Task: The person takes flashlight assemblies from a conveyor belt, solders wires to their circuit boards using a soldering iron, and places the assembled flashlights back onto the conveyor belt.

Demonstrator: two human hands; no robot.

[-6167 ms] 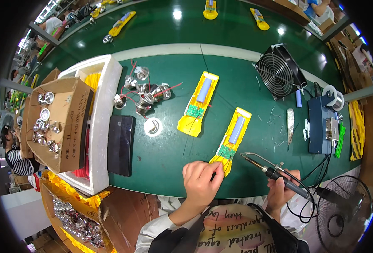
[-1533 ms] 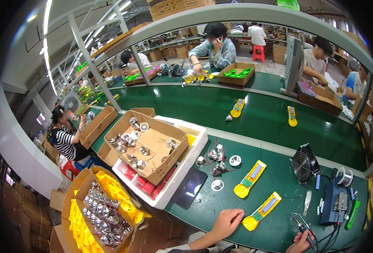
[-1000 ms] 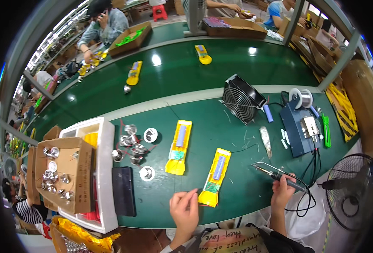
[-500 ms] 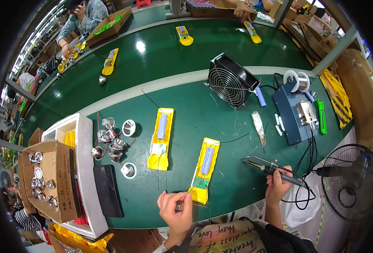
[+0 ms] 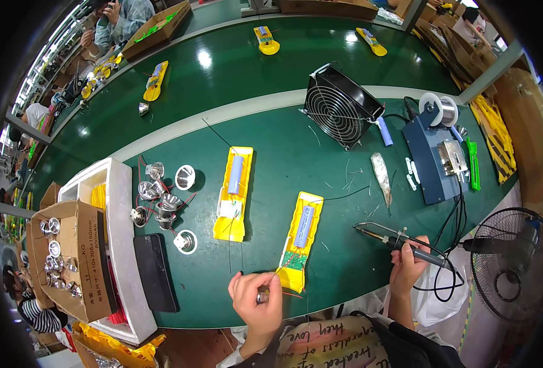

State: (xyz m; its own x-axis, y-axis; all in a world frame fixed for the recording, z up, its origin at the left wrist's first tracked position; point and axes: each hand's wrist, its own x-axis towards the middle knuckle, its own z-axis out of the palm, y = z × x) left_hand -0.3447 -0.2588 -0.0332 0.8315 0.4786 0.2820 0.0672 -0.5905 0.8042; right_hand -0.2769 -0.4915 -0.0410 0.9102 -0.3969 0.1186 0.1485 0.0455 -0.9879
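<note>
My left hand (image 5: 256, 303) is closed near the table's front edge, thumb and fingertips pinched beside the near end of a yellow housing (image 5: 292, 282). A small silver lamp reflector (image 5: 262, 297) shows partly between its fingers; the rest is hidden. That housing lies open, with a blue cylindrical battery (image 5: 304, 227), a green circuit board (image 5: 294, 260) and thin wires in it. In my right hand (image 5: 408, 267) is a soldering iron (image 5: 415, 251), its tip pointing left, apart from the housing. Left of these lies a second yellow housing (image 5: 227, 229) with a blue battery.
Loose reflectors (image 5: 168, 202) and a black slab (image 5: 155, 273) lie left, beside a white foam box (image 5: 124, 184) and cardboard box (image 5: 93, 264). A black fan (image 5: 339, 107), blue soldering station (image 5: 431, 165) and solder spool (image 5: 440, 110) stand at the right. Beyond runs a green belt (image 5: 222, 80).
The view has shifted slightly; both my hands keep nearly the same pose. At the far right a co-worker's hand has left a yellow housing. The person at far left has raised a hand.
</note>
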